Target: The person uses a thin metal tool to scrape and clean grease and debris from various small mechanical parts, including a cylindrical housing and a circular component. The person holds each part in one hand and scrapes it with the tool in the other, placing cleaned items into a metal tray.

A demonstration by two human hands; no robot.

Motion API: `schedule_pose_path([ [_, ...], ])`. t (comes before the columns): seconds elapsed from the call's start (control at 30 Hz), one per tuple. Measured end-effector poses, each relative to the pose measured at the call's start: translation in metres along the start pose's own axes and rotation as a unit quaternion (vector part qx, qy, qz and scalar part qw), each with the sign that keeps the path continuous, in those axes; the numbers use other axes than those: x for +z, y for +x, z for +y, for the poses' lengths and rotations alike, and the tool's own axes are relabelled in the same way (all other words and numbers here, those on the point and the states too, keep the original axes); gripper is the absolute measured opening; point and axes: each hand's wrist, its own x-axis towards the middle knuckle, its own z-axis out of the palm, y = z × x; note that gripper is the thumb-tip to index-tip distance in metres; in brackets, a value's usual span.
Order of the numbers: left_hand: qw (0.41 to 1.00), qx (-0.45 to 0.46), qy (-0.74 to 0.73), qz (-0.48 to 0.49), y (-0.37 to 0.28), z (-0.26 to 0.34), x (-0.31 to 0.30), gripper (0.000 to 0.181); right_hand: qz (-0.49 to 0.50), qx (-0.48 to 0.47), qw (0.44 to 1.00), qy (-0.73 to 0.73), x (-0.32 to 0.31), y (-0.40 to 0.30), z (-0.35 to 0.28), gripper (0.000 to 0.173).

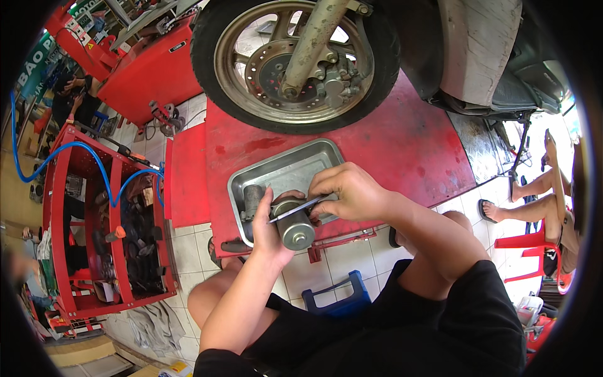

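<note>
My left hand (271,226) grips a cylindrical metal motor (296,232), which looks like a starter motor, over the near side of a metal tray (238,207). A round boss shows on the motor's end facing me. Pinched between the fingers of my right hand (346,191) is a thin flat grey strip (299,207), perhaps a file or an abrasive piece. It lies across the motor's side, its far tip close to my left thumb. Another grey cylindrical metal part (253,197) stands in the tray's left end, partly behind my left hand.
Behind the tray, a motorcycle's front wheel (301,125) with a brake disc rests over the red platform (405,151). A red shelf cart (118,226) and a blue hose (103,174) are at left. A blue stool (346,301) is below me. People sit at both sides.
</note>
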Motion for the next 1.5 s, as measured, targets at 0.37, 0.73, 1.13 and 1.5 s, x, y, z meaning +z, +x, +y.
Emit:
schedule_pose_path([
  [0.37,0.992,-0.093,0.04,0.075,-0.003,0.0,0.004,0.064,-0.047,-0.055,0.993,-0.096,0.001,-0.008,-0.004,0.028],
  [0.73,0.989,-0.145,0.005,0.02,-0.003,-0.001,-0.007,0.07,-0.072,-0.009,0.996,-0.044,-0.002,-0.007,-0.005,0.03],
  [1.13,0.989,-0.149,-0.004,0.02,0.0,-0.003,-0.006,0.071,-0.068,-0.013,0.997,-0.016,-0.004,-0.006,0.0,0.034],
  [1.5,0.99,-0.141,0.001,0.019,-0.003,-0.002,-0.004,0.071,-0.07,-0.013,0.997,0.043,0.001,-0.006,0.009,0.036],
])
